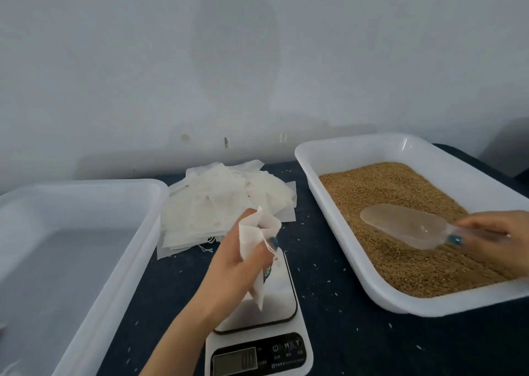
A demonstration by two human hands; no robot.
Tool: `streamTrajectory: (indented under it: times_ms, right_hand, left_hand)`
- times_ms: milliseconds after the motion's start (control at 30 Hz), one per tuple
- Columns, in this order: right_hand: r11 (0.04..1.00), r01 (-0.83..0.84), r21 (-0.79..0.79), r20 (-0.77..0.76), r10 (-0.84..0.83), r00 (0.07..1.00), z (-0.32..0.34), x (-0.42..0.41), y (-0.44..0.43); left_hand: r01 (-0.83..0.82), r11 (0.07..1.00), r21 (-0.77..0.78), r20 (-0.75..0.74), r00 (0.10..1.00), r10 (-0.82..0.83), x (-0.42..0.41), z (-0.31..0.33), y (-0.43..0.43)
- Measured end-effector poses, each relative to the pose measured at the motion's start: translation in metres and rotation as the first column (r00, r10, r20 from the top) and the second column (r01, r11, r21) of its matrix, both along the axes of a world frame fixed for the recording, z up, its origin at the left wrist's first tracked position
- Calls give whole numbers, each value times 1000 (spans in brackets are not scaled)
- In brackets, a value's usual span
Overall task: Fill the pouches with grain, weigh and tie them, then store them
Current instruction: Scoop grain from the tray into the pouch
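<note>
Scale (279, 298) buttons (287, 346): M, T

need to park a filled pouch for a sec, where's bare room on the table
Bare cloth lies between the scale and the grain tray, and in front of that tray. The left tray looks bare inside too. Crowded behind the scale: the pouch pile.

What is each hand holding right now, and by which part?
Left hand grips a white pouch around its upper half, just below the open mouth, above the scale. Right hand holds the clear scoop by its handle, over the grain.
</note>
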State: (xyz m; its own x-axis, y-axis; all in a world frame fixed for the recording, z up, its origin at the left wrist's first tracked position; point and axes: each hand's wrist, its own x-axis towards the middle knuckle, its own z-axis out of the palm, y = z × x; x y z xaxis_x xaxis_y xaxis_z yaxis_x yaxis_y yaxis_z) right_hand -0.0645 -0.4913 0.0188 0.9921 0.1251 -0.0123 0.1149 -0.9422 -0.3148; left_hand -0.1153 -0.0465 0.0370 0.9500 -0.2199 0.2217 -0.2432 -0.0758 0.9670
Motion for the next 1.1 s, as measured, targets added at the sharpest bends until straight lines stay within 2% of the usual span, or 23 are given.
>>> streamTrajectory:
  times_ms: [67, 167, 267, 300, 367, 433, 533, 600, 667, 733, 833, 900, 967, 1100]
  right_hand:
    - [998, 60, -28, 113, -57, 992, -8, 12, -5]
    - [985, 56, -166, 190, -24, 982, -4, 7, 6]
    - [959, 26, -283, 255, 49, 966, 24, -6, 56]
    - [970, 5, -244, 302, 71, 951, 33, -13, 79]
    - [987, -159, 5, 322, 149, 935, 49, -34, 130]
    - [925, -315, 213, 283, 251, 926, 56, -53, 183]
    - [843, -390, 372, 232, 322, 918, 47, -60, 243]
    - [830, -371, 416, 264, 281, 923, 38, -53, 272]
    - [833, -340, 437, 304, 219, 927, 33, -45, 291]
    - [829, -322, 458, 354, 163, 921, 29, -37, 301]
    - [779, -296, 552, 342, 113, 933, 23, -27, 306]
    - [746, -299, 595, 308, 132, 942, 21, -21, 307]
    - [746, -314, 587, 317, 145, 937, 19, -17, 307]
    - [707, -364, 606, 340, 184, 922, 8, -12, 304]
  left_hand:
    - [-35, 999, -39, -30, 999, 34, 0, 1, -1]
    - [-29, 997, -71, -71, 997, 24, -1, 0, -6]
    - [-40, 994, -104, -97, 995, 30, -2, -5, -9]
    - [-62, 993, -102, -103, 993, 52, -1, -6, -9]
    - [-92, 995, -48, -77, 993, 88, 0, -4, -12]
    - [-113, 992, 58, -21, 993, 114, -1, 2, -12]
    - [-123, 980, 158, -5, 992, 125, -5, 14, -11]
    - [-163, 974, 159, -48, 984, 173, -3, 24, -18]
    - [-317, 948, 36, -82, 944, 318, 12, 21, -14]
    - [-332, 942, -49, -60, 942, 329, 18, 13, 2]
    - [-421, 897, -132, -131, 905, 406, 19, 5, 20]
    - [-280, 960, 13, -128, 952, 279, 13, 9, 15]
    - [-192, 975, 112, -13, 981, 194, 7, 1, 25]
    - [-246, 955, 167, 88, 968, 234, 12, -21, 44]
